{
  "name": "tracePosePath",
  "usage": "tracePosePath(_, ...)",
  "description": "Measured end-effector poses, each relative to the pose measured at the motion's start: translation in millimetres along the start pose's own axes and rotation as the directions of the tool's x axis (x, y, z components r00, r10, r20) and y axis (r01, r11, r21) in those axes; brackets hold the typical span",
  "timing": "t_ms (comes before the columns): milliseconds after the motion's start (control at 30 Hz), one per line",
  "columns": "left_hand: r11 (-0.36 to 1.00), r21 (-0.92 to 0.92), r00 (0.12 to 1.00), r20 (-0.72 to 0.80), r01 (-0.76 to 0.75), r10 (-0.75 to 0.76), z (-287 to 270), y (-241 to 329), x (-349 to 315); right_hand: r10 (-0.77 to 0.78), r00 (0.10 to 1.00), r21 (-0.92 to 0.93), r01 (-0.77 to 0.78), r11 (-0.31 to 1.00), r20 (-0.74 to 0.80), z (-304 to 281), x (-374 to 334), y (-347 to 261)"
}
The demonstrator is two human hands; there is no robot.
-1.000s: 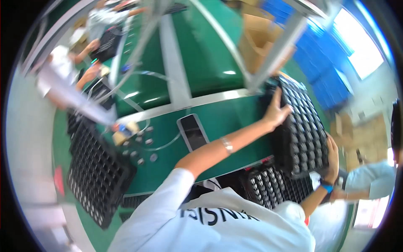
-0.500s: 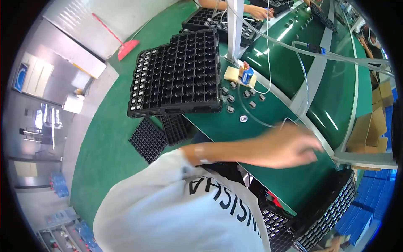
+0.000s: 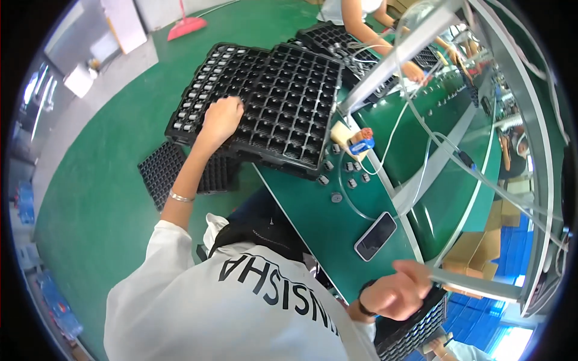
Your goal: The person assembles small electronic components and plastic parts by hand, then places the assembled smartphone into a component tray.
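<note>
My left hand [image 3: 222,121] is over the black compartment trays, its fingers curled closed and pointing away from me. It lies by the left edge of the upper tray [image 3: 295,99], above the lower tray [image 3: 203,84]; whatever it pinches is hidden. Small silvery parts fill the outer left columns of the lower tray. My right hand [image 3: 397,292], with a dark band at its wrist, hangs near the right end of the green table, smeared by motion. Between the hands, a phone [image 3: 376,236] lies on the table, with several small metal parts [image 3: 352,183] beyond it.
A small blue bottle with an orange top [image 3: 363,142] stands by a yellowish sponge-like block [image 3: 342,136]. A metal post [image 3: 388,69] and thin hoses cross the right side. Another person's hand [image 3: 414,73] works at the back. More black trays [image 3: 161,174] lie low on the left.
My left hand has come into view over the trays on the left. The arm that reached across the table has left that spot, uncovering the phone. My view has turned and shifted.
</note>
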State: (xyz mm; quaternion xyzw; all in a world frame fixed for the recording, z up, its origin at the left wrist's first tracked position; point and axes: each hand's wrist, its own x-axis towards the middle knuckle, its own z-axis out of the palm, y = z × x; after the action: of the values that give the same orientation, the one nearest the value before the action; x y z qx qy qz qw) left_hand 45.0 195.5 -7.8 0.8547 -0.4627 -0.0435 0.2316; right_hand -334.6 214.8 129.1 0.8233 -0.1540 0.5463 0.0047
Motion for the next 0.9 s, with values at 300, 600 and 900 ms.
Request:
tracePosePath(300, 0.992, 0.122, 0.998, 0.055, 0.029, -0.036, 5.2, 32.5, -9.4, -0.419, 0.900, 0.200, 0.391, 0.898, 0.122, 28.6, 107.2, -32.5)
tracePosePath(600, 1.000, -0.003, 1.000, 0.004, -0.002, 0.002, -2.0, 28.8, 5.8, -0.396, 0.892, 0.301, 0.447, 0.842, -0.218, 57.3, 100.8, -13.7)
tracePosePath(900, 0.958, -0.237, 0.792, -0.549, 0.159, -0.268, -113.0, -26.2, -51.6, -0.013, 0.922, -0.031, 0.001, 1.000, -0.388, 57.3, 52.1, 17.7)
